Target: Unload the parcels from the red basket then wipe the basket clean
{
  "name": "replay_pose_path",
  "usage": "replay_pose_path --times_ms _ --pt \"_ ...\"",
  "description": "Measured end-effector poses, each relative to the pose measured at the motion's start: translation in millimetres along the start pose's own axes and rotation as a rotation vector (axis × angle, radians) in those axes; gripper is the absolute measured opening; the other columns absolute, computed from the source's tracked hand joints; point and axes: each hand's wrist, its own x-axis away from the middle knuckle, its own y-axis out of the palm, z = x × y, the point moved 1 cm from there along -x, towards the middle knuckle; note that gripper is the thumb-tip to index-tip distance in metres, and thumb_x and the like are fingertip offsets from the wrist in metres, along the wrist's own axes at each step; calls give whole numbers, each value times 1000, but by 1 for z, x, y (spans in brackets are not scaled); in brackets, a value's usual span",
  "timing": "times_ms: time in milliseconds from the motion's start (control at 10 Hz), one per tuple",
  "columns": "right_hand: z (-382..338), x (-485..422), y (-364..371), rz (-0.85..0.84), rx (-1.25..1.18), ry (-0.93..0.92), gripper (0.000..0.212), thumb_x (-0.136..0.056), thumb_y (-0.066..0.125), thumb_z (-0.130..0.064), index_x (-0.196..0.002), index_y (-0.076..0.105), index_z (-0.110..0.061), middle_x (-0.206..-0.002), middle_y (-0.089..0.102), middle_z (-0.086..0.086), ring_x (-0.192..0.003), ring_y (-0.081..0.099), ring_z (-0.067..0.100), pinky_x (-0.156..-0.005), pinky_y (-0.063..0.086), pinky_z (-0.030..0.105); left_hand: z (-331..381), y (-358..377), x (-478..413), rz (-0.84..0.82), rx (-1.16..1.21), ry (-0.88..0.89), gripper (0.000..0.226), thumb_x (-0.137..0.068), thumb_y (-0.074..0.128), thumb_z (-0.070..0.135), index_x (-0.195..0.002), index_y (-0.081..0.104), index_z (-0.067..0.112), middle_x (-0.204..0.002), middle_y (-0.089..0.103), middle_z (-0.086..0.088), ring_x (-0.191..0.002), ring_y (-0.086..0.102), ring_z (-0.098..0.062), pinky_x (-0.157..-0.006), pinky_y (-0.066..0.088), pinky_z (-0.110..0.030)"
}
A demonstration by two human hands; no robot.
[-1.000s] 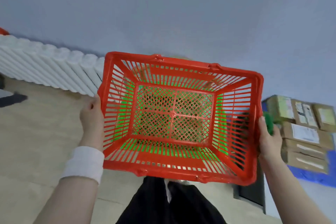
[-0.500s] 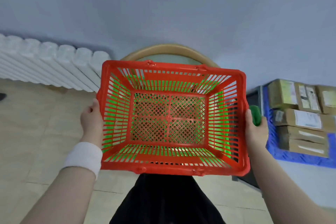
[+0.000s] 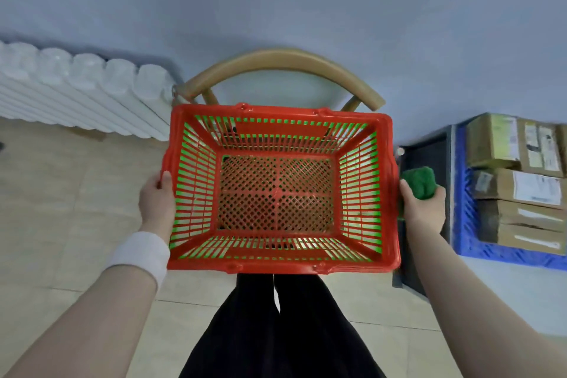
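Observation:
The red basket (image 3: pixel 196 190) is held up in front of me, level, its open top toward the camera and nothing inside it. My left hand (image 3: pixel 156 202) grips its left rim with the thumb over the edge. My right hand (image 3: pixel 422 209) is at the basket's right side and holds a green cloth (image 3: pixel 418 182); how it grips the rim is hidden. Several brown parcels (image 3: pixel 518 181) lie stacked in a blue crate (image 3: pixel 469 242) at the right.
A wooden chair with a curved backrest (image 3: pixel 282 63) stands right behind the basket. A white radiator (image 3: pixel 76 92) runs along the wall at left. A dark mat (image 3: pixel 426 156) lies on the tiled floor between basket and crate.
The basket has come down and levelled out in front of the chair. The view has tilted down, so the chair back now shows fully. Both hands kept their hold.

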Motion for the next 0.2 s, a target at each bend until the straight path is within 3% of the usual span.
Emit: replay_pose_path --times_ms 200 --pt "8 1 -19 72 -191 159 58 -76 70 -42 -121 48 -12 -111 56 9 -103 56 28 -94 46 40 7 -3 5 32 38 -90 44 -96 33 37 -129 48 10 -132 53 -14 -121 50 -33 -101 40 -45"
